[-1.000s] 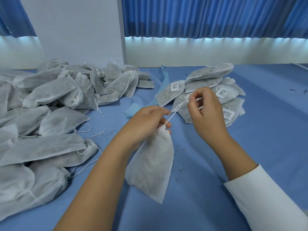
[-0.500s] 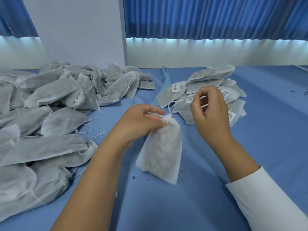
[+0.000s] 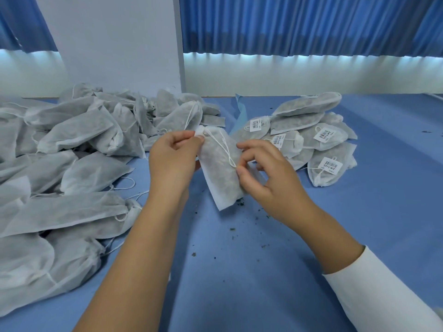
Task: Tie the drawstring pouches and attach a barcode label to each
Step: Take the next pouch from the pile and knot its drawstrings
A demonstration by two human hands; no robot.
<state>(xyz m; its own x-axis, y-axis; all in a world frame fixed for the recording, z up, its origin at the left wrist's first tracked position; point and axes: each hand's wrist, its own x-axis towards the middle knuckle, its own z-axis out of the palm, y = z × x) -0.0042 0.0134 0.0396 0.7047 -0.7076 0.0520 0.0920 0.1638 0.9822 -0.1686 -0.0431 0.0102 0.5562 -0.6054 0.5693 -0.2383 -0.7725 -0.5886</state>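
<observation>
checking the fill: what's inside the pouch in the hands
Through the thin white fabric of the held pouch, dark loose bits show dimly. What they are cannot be told; the neck is cinched shut.

L hand point(image 3: 172, 161) pinches pouch point(image 3: 221, 178) neck | R hand point(image 3: 271, 180) pinches drawstring point(image 3: 225, 149) | labelled pile point(image 3: 323, 137) just behind R hand

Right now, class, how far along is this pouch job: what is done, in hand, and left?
Done: the small pile of pouches on the right, several showing a barcode label. In hand: one pouch, neck pinched by the left hand, the right hand pinching its drawstring; no label shows on it. Left: the much larger heap on the left, no labels visible.
</observation>
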